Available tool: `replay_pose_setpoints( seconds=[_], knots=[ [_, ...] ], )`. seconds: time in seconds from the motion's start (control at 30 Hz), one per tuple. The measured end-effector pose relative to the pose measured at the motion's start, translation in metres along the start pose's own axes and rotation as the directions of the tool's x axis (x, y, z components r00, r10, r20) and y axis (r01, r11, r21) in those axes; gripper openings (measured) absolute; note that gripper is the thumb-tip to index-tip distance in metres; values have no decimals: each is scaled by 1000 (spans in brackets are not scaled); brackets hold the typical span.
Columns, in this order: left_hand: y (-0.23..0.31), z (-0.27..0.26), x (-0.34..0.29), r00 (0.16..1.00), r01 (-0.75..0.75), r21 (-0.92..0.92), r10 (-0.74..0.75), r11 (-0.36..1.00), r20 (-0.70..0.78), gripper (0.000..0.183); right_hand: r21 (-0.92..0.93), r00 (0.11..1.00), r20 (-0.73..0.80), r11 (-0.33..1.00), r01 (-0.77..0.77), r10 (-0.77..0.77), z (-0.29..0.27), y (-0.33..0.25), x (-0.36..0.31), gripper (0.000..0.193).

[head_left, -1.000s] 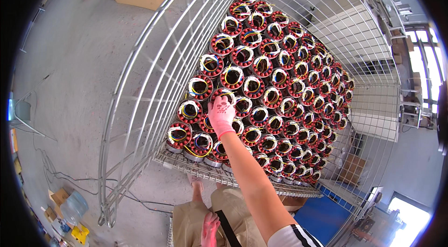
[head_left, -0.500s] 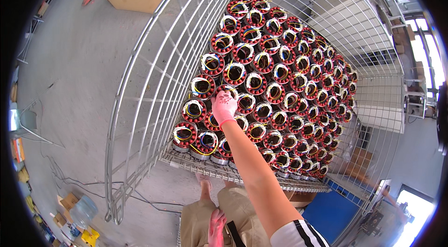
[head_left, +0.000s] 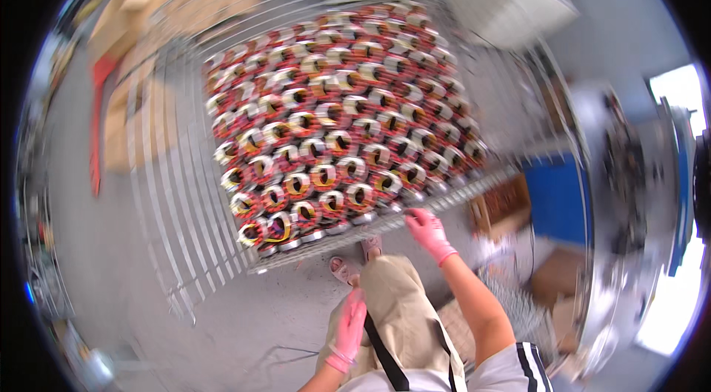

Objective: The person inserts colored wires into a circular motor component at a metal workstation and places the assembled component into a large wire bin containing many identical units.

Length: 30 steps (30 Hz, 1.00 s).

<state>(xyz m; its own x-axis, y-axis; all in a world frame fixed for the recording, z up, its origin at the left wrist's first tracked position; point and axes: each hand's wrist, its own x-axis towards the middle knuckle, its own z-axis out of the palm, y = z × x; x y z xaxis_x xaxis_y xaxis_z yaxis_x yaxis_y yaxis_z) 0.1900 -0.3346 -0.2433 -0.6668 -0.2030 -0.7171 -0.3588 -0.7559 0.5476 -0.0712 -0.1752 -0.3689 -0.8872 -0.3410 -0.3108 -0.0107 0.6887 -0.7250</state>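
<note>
Rows of motor stators (head_left: 323, 176) with red windings, white-tied leads and coloured wires stand upright in a wire mesh cage (head_left: 255, 268). My right hand (head_left: 427, 233), in a pink glove, hovers beside the cage's near edge, to the right of the front row. Its fingers look slightly apart, and I see nothing in them. Low in front of my apron, my left hand (head_left: 349, 329), also in a pink glove, has its fingers stretched upward, holding nothing that I can see. Motion blur softens the picture.
Cardboard boxes (head_left: 141, 122) and a red bar (head_left: 96, 133) lie on the floor at the left. A blue panel (head_left: 557, 199) and a brown box (head_left: 501, 205) are right of the cage. My feet stand close to its near edge.
My right hand has left the stators and drawn back to the cage's near edge. My left hand has risen slightly. The view has turned, so the cage now lies farther left.
</note>
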Motion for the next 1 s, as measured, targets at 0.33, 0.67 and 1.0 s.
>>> replay_pose_setpoints(
  seconds=[0.33, 0.67, 1.0],
  knots=[
    [-59, 150, 11, 772, -258, 717, -308, 647, 556, 57, 794, -495, -608, 481, -372, 621, -147, 256, -541, 27],
    [-353, 352, -55, 159, -959, 255, -507, 127, 847, 70, 930, -202, 80, -146, -337, 976, 118, 327, -682, 45],
    [-535, 367, -54, -34, -874, -286, -536, -393, 844, 60, 699, -98, 99, -140, -701, 990, 208, 472, -623, 43]
  ],
)
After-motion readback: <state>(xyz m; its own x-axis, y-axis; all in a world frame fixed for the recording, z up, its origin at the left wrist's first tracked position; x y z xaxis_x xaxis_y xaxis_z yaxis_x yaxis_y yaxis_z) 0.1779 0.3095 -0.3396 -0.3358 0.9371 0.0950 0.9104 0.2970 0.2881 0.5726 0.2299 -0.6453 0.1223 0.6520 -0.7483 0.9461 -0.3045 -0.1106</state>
